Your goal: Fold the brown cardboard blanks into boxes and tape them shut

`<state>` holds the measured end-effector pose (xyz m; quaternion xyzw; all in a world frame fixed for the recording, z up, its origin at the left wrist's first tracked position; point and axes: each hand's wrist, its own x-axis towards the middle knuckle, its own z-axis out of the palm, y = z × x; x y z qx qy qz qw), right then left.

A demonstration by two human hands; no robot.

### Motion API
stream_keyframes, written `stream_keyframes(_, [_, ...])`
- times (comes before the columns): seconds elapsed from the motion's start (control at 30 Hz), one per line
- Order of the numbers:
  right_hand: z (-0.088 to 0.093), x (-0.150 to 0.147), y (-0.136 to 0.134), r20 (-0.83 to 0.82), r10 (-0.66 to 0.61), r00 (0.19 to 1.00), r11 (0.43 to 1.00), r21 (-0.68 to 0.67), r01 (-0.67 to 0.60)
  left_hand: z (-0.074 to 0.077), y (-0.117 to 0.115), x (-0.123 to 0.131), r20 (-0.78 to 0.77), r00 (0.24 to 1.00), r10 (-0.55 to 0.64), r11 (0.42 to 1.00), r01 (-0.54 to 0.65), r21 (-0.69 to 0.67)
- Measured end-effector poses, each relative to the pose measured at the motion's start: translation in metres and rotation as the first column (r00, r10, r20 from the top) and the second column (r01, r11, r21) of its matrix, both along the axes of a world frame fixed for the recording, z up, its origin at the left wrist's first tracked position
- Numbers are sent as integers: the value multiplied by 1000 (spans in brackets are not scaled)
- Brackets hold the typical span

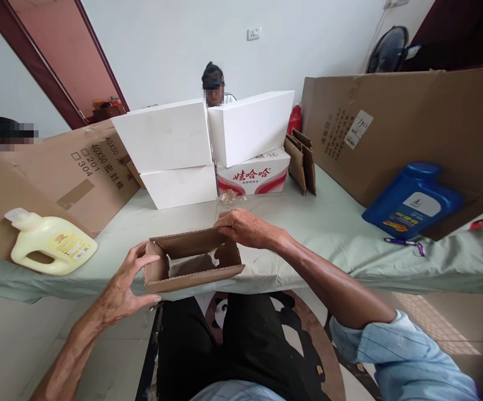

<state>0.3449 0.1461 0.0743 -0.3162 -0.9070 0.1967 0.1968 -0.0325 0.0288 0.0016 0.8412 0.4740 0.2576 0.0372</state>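
One open carton (197, 276): right hand (247, 227) clamped on its far-right corner, left hand (122, 289) spread at its left end, three plain white boxes (162, 136) beyond

Plain brown box (200, 277) at the near edge of a pale green tablecloth (333, 223).
Toward the far edge, plain white boxes (166, 136) and a white carton (262, 177) with red lettering and pinkish-red waves; by the near left corner, a pale yellow jug (58, 245); by the near right corner, a deep blue bottle (417, 200) with orange print and a purple-and-white pen (404, 241); below, black trousers (241, 351), a light blue sleeve (400, 356) with thin dark lines and a panda-patterned brown mat (334, 365).
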Motion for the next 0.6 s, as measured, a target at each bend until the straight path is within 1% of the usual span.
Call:
stream_keyframes(0.07, [0, 1, 1, -1, 8, 1000, 1000, 3, -8, -3, 7, -1, 0, 1000, -7, 1000, 7, -25])
stream_keyframes(0.13, [-1, 4, 1, -43, 19, 999, 999, -30, -20, -6, 13, 0, 11, 1000, -13, 1000, 13, -13])
stream_keyframes(0.17, [-3, 7, 1, -87, 26, 996, 997, -75, -32, -8, 15, 1, 22, 1000, -8, 1000, 8, 3])
stream_keyframes(0.23, [-13, 15, 2, -207, 19, 978, 973, -220, -65, -9, 19, 2, 58, 998, 15, 999, -18, 40])
stream_keyframes(0.27, [-20, 19, 2, -275, 11, 961, 948, -303, -97, -9, 21, 2, 85, 996, 33, 998, -38, 58])
stream_keyframes(0.33, [-39, 28, 3, -399, 4, 917, 876, -441, -196, -7, 24, 2, 156, 986, 63, 994, -77, 82])
stream_keyframes(0.4, [-61, 35, 4, -477, 2, 879, 805, -520, -284, -1, 26, 2, 225, 970, 91, 992, -108, 63])
stream_keyframes(0.43, [-71, 37, 4, -490, -2, 872, 780, -546, -305, 3, 27, 2, 257, 961, 105, 992, -120, 42])
stream_keyframes(0.53, [-96, 36, -2, -481, -29, 876, 739, -601, -306, 15, 29, 3, 326, 930, 166, 986, -164, -34])
stream_keyframes(0.6, [-103, 31, -8, -506, -26, 862, 722, -606, -334, 20, 30, 3, 368, 909, 195, 981, -178, -79])
